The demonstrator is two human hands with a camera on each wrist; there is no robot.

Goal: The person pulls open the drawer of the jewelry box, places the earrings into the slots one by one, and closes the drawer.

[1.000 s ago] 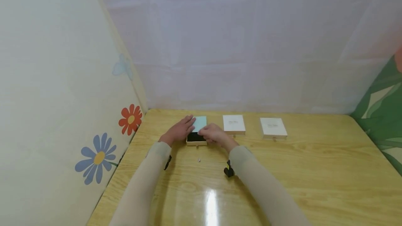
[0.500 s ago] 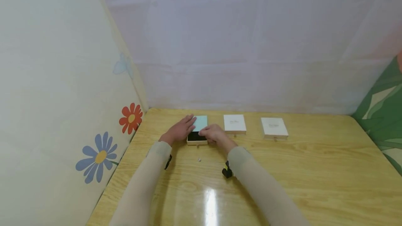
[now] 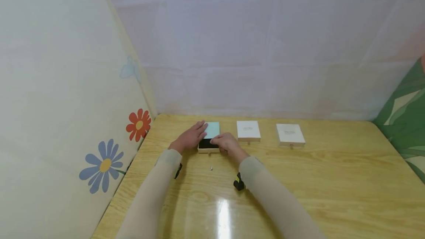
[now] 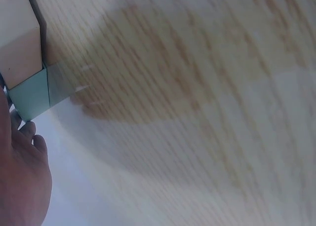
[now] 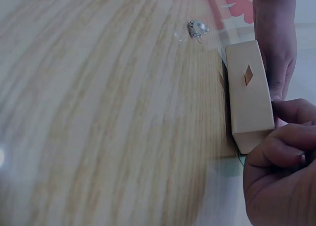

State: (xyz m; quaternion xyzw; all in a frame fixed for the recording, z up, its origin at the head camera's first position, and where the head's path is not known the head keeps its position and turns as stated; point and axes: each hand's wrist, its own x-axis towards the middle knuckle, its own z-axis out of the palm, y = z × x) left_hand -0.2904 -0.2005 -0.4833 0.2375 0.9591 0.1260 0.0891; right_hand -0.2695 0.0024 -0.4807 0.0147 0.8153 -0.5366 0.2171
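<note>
A small teal jewelry box (image 3: 212, 130) stands at the table's back left, its cream-fronted drawer (image 5: 249, 87) pulled out. Black lining (image 3: 204, 144) shows inside the drawer. My left hand (image 3: 190, 137) rests against the box's left side, with fairly straight fingers over its top edge; the thumb is hidden in the head view. At the drawer's right wall, my right hand (image 3: 227, 143) has curled fingers, and its thumb and forefinger pinch at the black lining; their tips are partly covered. A small shiny silvery, clear-stoned jewelry piece (image 5: 197, 29) lies on the table before the drawer.
Two white drawer boxes (image 3: 248, 130) (image 3: 290, 134) with printed lids stand to the right along the back of the wood-grain table (image 3: 338, 180). Cloth backdrops rise behind and at both sides, the left one printed with flowers (image 3: 138, 124).
My right hand and forearm have shifted very slightly at the drawer's right side. My left hand keeps its place on the box. The drawer stays pulled out.
</note>
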